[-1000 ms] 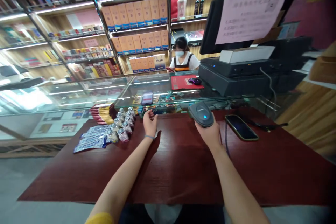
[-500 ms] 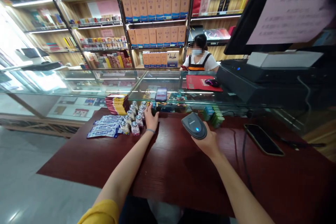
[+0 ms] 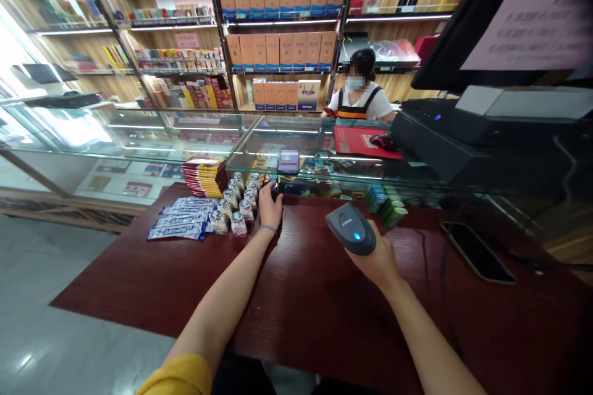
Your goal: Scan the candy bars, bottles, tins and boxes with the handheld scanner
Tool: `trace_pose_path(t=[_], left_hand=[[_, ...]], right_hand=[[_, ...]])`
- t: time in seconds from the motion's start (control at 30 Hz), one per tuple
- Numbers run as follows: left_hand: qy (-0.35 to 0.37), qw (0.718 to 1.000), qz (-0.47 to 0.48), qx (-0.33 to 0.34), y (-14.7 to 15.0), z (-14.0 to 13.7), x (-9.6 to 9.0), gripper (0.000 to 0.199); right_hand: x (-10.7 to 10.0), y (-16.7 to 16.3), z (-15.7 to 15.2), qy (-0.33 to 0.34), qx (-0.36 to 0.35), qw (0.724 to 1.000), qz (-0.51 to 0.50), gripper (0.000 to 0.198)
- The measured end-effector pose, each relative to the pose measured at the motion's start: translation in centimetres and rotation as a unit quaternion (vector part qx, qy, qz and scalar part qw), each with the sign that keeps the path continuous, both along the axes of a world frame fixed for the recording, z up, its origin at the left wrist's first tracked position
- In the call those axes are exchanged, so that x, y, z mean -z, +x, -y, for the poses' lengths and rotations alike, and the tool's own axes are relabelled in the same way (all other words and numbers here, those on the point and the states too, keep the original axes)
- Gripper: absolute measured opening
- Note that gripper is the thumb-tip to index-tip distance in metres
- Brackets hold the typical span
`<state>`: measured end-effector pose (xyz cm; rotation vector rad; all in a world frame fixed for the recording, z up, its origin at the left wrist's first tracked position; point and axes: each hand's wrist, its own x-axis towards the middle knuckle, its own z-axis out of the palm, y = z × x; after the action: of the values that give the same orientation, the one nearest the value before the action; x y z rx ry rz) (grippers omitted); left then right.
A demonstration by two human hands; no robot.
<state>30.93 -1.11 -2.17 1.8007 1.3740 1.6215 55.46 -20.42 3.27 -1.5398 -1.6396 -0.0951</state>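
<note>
My right hand [image 3: 377,256] is wrapped around the handle of a dark grey barcode scanner [image 3: 351,229] with a blue light on top, raised over the dark red-brown table. My left hand [image 3: 270,208] rests at the table's far side, thumb apart from its fingers, right beside several small glass jars [image 3: 238,222] with silvery lids. A small dark item [image 3: 275,188] shows by its fingertips; what it is, I cannot make out. Left of the jars lie blue-and-white sachets [image 3: 178,220]. Behind these stands a stack of red-and-yellow packets [image 3: 204,176].
A glass display counter [image 3: 250,126] borders the table [image 3: 296,284], with a phone [image 3: 288,161] on it. Green and blue cans [image 3: 393,213] stand near the scanner. Another phone [image 3: 479,252] and a cable lie at right. Behind the counter is a person [image 3: 361,95]. A monitor [image 3: 463,24] hangs over the right.
The view has shifted and tilted slightly down. The scanner stays in my right hand, a little nearer to me. My left hand keeps its place beside the jars.
</note>
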Motion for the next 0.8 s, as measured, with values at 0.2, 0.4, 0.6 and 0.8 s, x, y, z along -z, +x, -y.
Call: trace_pose_path(t=[0.2, 0.4, 0.6, 0.8], left_hand=[[-0.009, 0.999, 0.036, -0.013, -0.1, 0.2, -0.6, 0.029], [-0.003, 0.991, 0.108, 0.076, 0.7, 2.0, -1.8, 0.028], [-0.229, 0.886, 0.299, 0.269, 0.6, 4.8, -2.4, 0.049], [-0.289, 0.844, 0.308, 0.329, -1.8, 5.6, -2.7, 0.06]], right_hand=[[-0.3, -0.5, 0.2, -0.014, 0.034, 0.999, 0.008, 0.033], [-0.5, -0.3, 0.4, 0.001, 0.041, 0.999, 0.03, 0.04], [-1.2, 0.1, 0.7, -0.011, -0.033, 0.988, 0.149, 0.043], [-2.3, -1.5, 1.4, -0.103, -0.136, 0.957, 0.233, 0.041]])
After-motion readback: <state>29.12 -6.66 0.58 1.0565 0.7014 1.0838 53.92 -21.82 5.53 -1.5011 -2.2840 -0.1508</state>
